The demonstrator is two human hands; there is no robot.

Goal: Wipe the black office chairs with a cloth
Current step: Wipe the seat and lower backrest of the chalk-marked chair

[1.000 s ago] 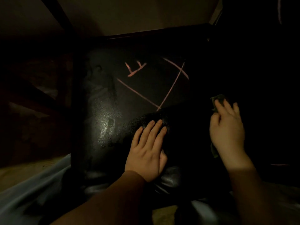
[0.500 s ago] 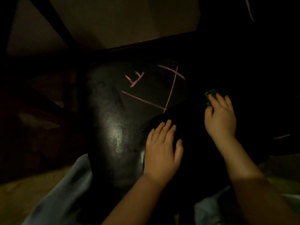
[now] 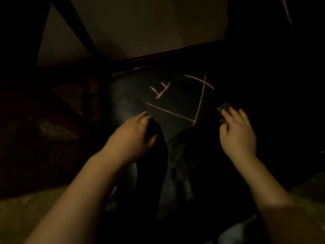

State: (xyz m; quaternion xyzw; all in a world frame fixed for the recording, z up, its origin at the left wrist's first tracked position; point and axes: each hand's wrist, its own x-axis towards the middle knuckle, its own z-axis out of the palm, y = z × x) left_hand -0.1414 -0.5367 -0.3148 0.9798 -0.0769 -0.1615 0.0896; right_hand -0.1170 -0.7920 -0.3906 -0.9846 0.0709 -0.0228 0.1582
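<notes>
Moved: the left hand (image 3: 131, 134) has lifted off its flat rest near the middle of the seat and gone left and forward. The right hand (image 3: 237, 134) has barely shifted.
Left hand: fingers bent down onto the dark surface. Too dark to tell whether they grasp anything.
Right hand: thumb and fingers pinch a bunched dark green cloth (image 3: 226, 106) against the right part of the chair.
Task's thing: the black office chair (image 3: 126, 106) lies right under both hands, its surface dully shining.
Marks: pink chalk-like lines (image 3: 171, 111) cross the surface between the hands.
Step in hand: probably wiping towards those lines.
Doing it well: spread the cloth flatter, press evenly, sweep in overlapping passes across each line, and brace the chair with the left hand so it cannot swivel.
Count: two hands, one cloth, one chair plainly seen, three long pink strokes and one small cluster.
</notes>
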